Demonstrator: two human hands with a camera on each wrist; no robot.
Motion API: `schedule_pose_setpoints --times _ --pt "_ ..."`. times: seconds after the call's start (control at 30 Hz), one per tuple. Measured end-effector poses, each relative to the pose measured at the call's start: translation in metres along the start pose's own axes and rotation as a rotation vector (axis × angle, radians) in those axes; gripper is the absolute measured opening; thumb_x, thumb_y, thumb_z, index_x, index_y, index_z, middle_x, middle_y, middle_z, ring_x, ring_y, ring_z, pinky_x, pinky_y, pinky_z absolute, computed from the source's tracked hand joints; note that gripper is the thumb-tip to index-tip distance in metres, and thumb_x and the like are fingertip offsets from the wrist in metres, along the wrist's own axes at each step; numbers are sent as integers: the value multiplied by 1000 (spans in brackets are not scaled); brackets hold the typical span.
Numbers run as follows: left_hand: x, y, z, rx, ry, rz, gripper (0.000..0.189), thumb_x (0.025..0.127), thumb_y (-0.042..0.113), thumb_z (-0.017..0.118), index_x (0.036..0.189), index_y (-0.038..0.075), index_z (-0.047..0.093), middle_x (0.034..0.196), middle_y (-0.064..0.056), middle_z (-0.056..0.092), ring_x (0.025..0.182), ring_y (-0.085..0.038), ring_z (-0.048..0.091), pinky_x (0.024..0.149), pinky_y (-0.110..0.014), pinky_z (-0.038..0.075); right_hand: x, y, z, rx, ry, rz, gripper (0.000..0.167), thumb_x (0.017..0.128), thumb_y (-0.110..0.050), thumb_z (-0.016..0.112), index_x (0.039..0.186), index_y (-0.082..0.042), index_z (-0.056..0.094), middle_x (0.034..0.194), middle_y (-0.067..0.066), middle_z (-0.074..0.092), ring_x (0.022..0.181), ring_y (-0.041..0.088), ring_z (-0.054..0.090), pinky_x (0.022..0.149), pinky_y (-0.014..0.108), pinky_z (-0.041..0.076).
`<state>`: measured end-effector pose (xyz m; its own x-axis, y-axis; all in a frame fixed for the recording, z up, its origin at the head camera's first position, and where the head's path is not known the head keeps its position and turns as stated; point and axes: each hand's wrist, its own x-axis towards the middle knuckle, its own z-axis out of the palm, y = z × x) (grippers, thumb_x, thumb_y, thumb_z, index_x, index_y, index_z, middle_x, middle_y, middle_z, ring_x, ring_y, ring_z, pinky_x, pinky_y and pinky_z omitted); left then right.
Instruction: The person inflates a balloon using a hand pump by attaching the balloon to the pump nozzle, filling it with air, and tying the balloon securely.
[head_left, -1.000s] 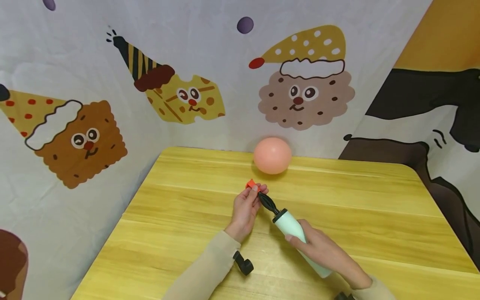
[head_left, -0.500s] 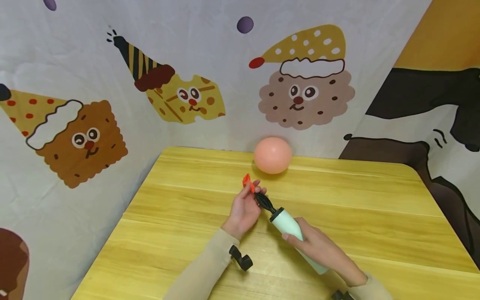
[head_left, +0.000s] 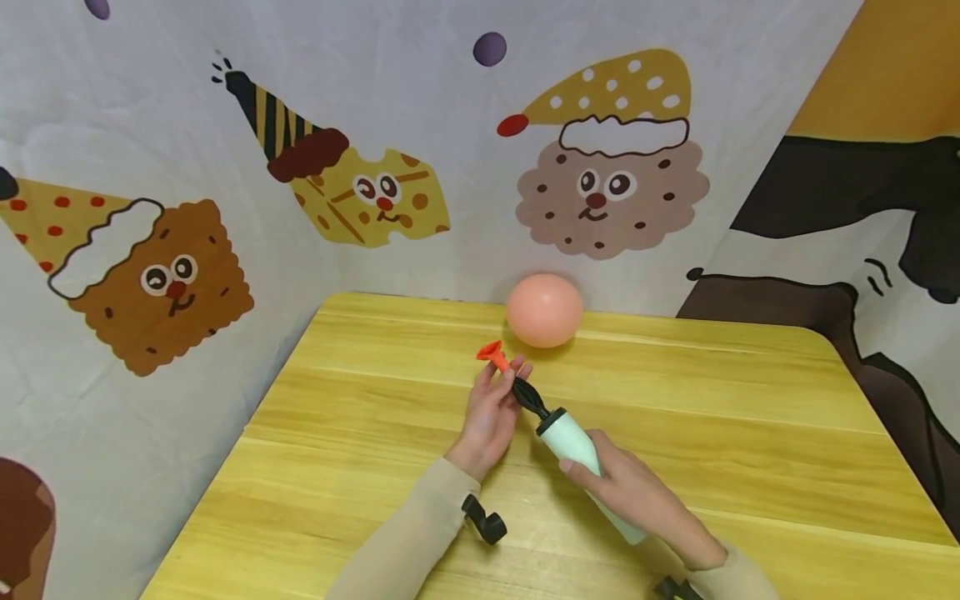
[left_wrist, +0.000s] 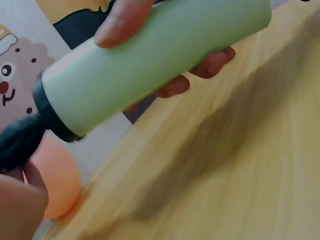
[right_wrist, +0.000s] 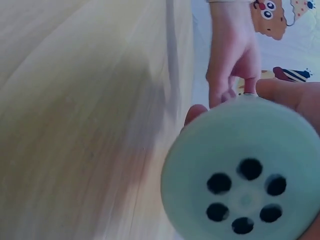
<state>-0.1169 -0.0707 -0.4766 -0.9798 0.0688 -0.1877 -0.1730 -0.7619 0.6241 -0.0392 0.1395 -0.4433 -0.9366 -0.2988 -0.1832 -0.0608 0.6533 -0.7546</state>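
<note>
Left hand [head_left: 487, 421], lower centre: palm upturned, pinching the neck of 1 red-orange balloon [head_left: 491, 352] at the nozzle [head_left: 529, 398] of 1 pale-green pump [head_left: 572, 440]. Right hand [head_left: 641, 496], lower right: fingers wrapped round the pump. 1 pink balloon [head_left: 545, 310], centre, on wooden table [head_left: 337, 433]. Backdrop [head_left: 420, 83]: 3 hatted cartoon faces.

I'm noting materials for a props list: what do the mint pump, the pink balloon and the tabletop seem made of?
Mint pump: probably hard plastic, smooth and satin, with neat round holes in its end.
Pink balloon: likely latex, with a faint sheen on a taut, rounded skin.
Tabletop: wood or wood-look laminate, slightly glossy; grain shows, but which one stays open.
</note>
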Motion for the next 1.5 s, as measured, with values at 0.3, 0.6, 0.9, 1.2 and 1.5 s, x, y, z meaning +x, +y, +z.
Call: schedule_pose_setpoints --times 0.3,0.6,0.9,1.2,1.5 --pt "2 8 3 -149 20 -54 39 110 15 49 147 4 47 144 -7 60 134 -20 56 118 -38 33 -2 -4 -1 -106 58 -46 64 97 -51 68 136 -1 54 94 4 64 77 15 58 65 35 51" --pt "2 0 5 7 108 38 42 107 10 57 145 -7 50 141 -18 62 124 -22 65 112 -37 45 -1 -3 2 -244 114 -76 63 98 -47 70 138 -2 52 99 7 65 78 16 58 63 35 50" --pt "1 0 3 -25 17 -18 38 112 30 45 140 6 54 126 -2 69 123 -20 63 107 -37 43 1 0 8 -446 248 -178 62 96 -36 75 140 -1 48 99 14 61 64 18 53 48 31 43" --pt "2 6 5 -174 -58 -58 17 111 22 47 123 12 55 129 -1 64 134 -24 56 116 -43 36 3 1 3 -419 240 -191 62 96 -35 76 140 -2 48 98 12 60 67 18 53 51 31 45" --pt "4 4 2 -3 -121 68 15 111 11 45 122 9 55 101 1 64 109 -19 66 101 -34 49 2 0 7 -339 211 -224 59 96 -36 75 138 0 51 99 9 63 73 14 56 57 32 49"
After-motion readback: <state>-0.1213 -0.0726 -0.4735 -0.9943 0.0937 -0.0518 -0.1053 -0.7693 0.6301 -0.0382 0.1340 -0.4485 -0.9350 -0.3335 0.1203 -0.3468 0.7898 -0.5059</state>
